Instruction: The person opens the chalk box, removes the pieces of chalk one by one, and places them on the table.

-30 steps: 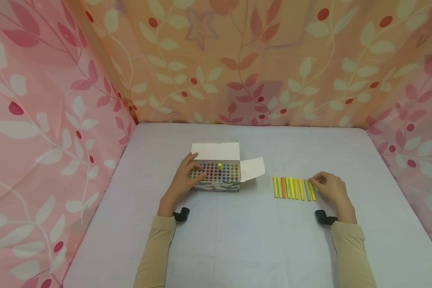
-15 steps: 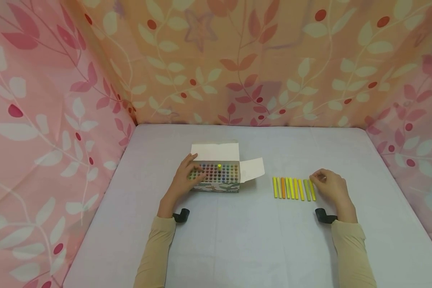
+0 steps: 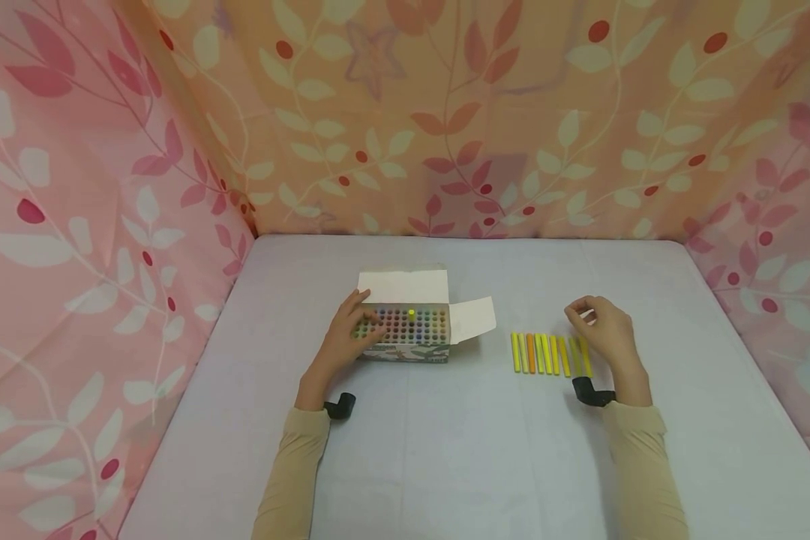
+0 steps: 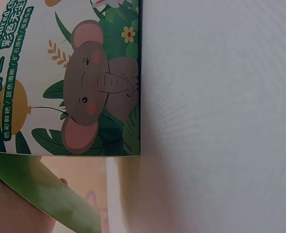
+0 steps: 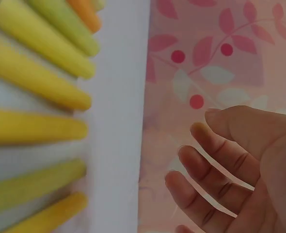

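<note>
A lavender-covered desk (image 3: 445,450) is seen in the head view, walled on three sides by pink and peach leaf-patterned cloth (image 3: 108,187). The left hand (image 3: 346,337) is laid against the left end of an open chalk box (image 3: 405,330), its fingers resting straight over the near left corner and top edge; nothing is pinched. Inside the box, rows of coloured chalk ends are shown standing upright, with one yellow stick (image 3: 412,313) raised above the rest. Its lid flap is folded back and a side flap is spread to the right.

To the right of the box, well apart from it, a row of chalk sticks (image 3: 550,353) is laid side by side on the desk, mostly yellow with one orange. The right hand (image 3: 601,328) is held just above the right end of the row, empty, the fingers loosely curled.

What the head view cannot show is given by the wrist cameras. In the left wrist view the printed side of the box (image 4: 85,87) is seen close up, with a cartoon elephant among leaves, standing on the desk; only a sliver of the hand is caught at the lower left. In the right wrist view the sticks (image 5: 36,82) are blurred and large, and the fingers (image 5: 211,160) are shown parted and relaxed, touching nothing.
</note>
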{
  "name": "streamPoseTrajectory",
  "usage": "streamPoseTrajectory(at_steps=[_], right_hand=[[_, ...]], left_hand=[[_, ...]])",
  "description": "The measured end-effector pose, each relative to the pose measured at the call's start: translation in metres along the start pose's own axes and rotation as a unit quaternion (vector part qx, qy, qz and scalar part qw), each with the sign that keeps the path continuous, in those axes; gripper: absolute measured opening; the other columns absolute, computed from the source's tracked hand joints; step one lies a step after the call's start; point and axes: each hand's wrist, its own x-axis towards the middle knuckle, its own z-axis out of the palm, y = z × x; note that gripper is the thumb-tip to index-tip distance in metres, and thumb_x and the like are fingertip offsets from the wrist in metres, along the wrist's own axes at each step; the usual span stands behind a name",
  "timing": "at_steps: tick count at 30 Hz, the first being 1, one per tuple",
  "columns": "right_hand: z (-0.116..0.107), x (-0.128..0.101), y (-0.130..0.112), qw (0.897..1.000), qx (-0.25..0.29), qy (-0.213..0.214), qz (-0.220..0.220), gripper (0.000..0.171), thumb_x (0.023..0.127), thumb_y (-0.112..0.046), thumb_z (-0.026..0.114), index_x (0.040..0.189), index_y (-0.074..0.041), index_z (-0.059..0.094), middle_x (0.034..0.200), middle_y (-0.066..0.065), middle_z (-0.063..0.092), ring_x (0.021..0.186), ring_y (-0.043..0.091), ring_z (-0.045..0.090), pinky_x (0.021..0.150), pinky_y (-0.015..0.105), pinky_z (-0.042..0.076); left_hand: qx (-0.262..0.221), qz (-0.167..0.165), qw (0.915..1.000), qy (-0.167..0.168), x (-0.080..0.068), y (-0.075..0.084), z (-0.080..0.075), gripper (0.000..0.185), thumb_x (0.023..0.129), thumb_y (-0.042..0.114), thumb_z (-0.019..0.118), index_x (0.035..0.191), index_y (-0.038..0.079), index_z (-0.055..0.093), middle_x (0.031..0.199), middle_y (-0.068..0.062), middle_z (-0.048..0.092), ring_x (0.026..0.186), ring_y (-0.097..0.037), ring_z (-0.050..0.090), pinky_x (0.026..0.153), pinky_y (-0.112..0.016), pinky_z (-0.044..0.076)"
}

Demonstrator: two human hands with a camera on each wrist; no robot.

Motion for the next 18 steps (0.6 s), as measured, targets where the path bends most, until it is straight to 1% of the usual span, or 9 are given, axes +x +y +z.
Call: streamPoseTrajectory(at_steps=[2, 4, 5, 6, 7, 9, 14, 18], right_hand=[[-0.006, -0.001, -0.018, 1.0, 0.017, 0.01, -0.012, 0.036, 0.089, -0.041, 0.058, 0.098, -0.006, 0.064, 0.093, 0.012, 0.061, 0.08, 0.029, 0.057, 0.062, 0.04, 0.043], [-0.013, -0.005, -0.043, 0.999, 0.035, 0.018, -0.02, 0.031, 0.09, -0.034, 0.059, 0.096, -0.003, 0.064, 0.093, 0.015, 0.061, 0.081, 0.033, 0.057, 0.064, 0.044, 0.043], [-0.014, -0.004, -0.049, 0.999, 0.036, 0.022, -0.024, 0.029, 0.09, -0.031, 0.059, 0.096, -0.003, 0.064, 0.093, 0.014, 0.062, 0.081, 0.032, 0.058, 0.065, 0.045, 0.043], [-0.013, -0.004, -0.054, 0.999, 0.035, 0.027, -0.031, 0.027, 0.09, -0.029, 0.059, 0.096, -0.003, 0.064, 0.092, 0.014, 0.062, 0.081, 0.032, 0.059, 0.066, 0.045, 0.043], [-0.013, -0.004, -0.06, 0.998, 0.036, 0.025, -0.037, 0.025, 0.09, -0.026, 0.059, 0.096, -0.002, 0.064, 0.093, 0.015, 0.062, 0.082, 0.033, 0.059, 0.069, 0.046, 0.043], [-0.011, -0.003, -0.07, 0.998, 0.037, 0.026, -0.041, 0.023, 0.091, -0.024, 0.059, 0.097, -0.002, 0.064, 0.093, 0.014, 0.062, 0.083, 0.032, 0.059, 0.071, 0.046, 0.044], [-0.004, 0.002, -0.09, 0.997, 0.049, 0.025, -0.046, 0.021, 0.09, -0.025, 0.06, 0.097, -0.004, 0.064, 0.095, 0.012, 0.062, 0.085, 0.03, 0.059, 0.077, 0.048, 0.043], [0.003, 0.006, -0.103, 0.994, 0.056, 0.046, -0.077, 0.018, 0.089, -0.023, 0.062, 0.094, -0.006, 0.065, 0.092, 0.011, 0.063, 0.083, 0.028, 0.06, 0.076, 0.046, 0.043]], left_hand=[[0.0, -0.003, 1.0, 0.0, 0.0, 0.0, 0.0, 0.025, 0.085, 0.045, 0.064, 0.094, 0.022, 0.06, 0.15, 0.006, 0.027, 0.143, -0.024, 0.011, 0.11, -0.057, 0.018], [-0.001, -0.007, 1.0, -0.001, 0.0, 0.0, 0.0, 0.025, 0.085, 0.046, 0.063, 0.093, 0.024, 0.06, 0.15, 0.008, 0.026, 0.143, -0.023, 0.011, 0.11, -0.057, 0.018], [-0.001, -0.008, 1.0, -0.001, 0.0, 0.0, 0.0, 0.024, 0.085, 0.046, 0.063, 0.093, 0.024, 0.059, 0.15, 0.008, 0.026, 0.143, -0.023, 0.011, 0.11, -0.057, 0.018], [-0.001, -0.009, 1.0, -0.002, 0.0, 0.0, 0.0, 0.024, 0.085, 0.047, 0.063, 0.093, 0.024, 0.06, 0.15, 0.008, 0.026, 0.143, -0.023, 0.011, 0.11, -0.057, 0.018], [-0.001, -0.01, 1.0, -0.002, 0.0, 0.0, 0.0, 0.024, 0.085, 0.046, 0.063, 0.093, 0.024, 0.06, 0.15, 0.008, 0.026, 0.143, -0.022, 0.011, 0.11, -0.057, 0.018], [-0.001, -0.008, 1.0, -0.001, 0.0, 0.001, 0.0, 0.024, 0.085, 0.045, 0.063, 0.093, 0.023, 0.06, 0.15, 0.006, 0.027, 0.143, -0.022, 0.011, 0.109, -0.058, 0.018], [0.0, -0.001, 1.0, 0.0, 0.001, 0.001, 0.0, 0.026, 0.085, 0.043, 0.064, 0.093, 0.019, 0.061, 0.15, 0.003, 0.028, 0.143, -0.025, 0.011, 0.109, -0.059, 0.017], [-0.003, -0.002, 1.0, 0.0, 0.001, 0.001, 0.0, 0.027, 0.085, 0.043, 0.064, 0.094, 0.018, 0.061, 0.151, 0.004, 0.027, 0.143, -0.026, 0.011, 0.109, -0.059, 0.017]])
